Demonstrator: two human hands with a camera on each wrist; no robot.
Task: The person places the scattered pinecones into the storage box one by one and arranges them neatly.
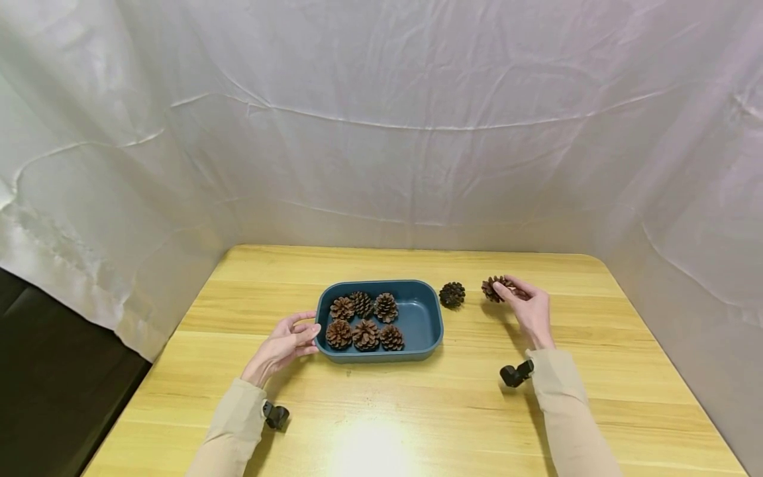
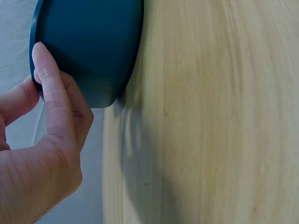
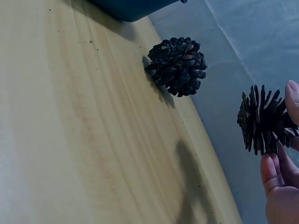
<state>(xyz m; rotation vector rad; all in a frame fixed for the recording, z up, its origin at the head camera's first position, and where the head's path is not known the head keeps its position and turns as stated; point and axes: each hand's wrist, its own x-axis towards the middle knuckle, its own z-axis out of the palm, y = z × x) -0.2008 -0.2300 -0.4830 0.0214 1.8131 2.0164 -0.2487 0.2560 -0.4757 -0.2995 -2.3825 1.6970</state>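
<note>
A blue rectangular box (image 1: pixel 424 324) stands on the wooden table with several brown pine cones (image 1: pixel 365 334) in its left and middle part. My left hand (image 1: pixel 292 343) grips the box's left end, thumb at the rim and fingers against the outer wall, as the left wrist view (image 2: pixel 51 116) also tells. To the right, my right hand (image 1: pixel 529 308) pinches a pine cone (image 1: pixel 493 289) between thumb and fingers, held above the table. Between that hand and the box sits a darker pine cone (image 1: pixel 452 295), standing on the wood near the box's right end.
The light wooden table (image 1: pixel 381 397) has its far edge close behind the box. Pale cloth (image 1: pixel 417 165) hangs around the back and sides. A dark surface (image 1: pixel 53 371) lies beyond the table's left edge. Small dark specks dot the wood in front of the box.
</note>
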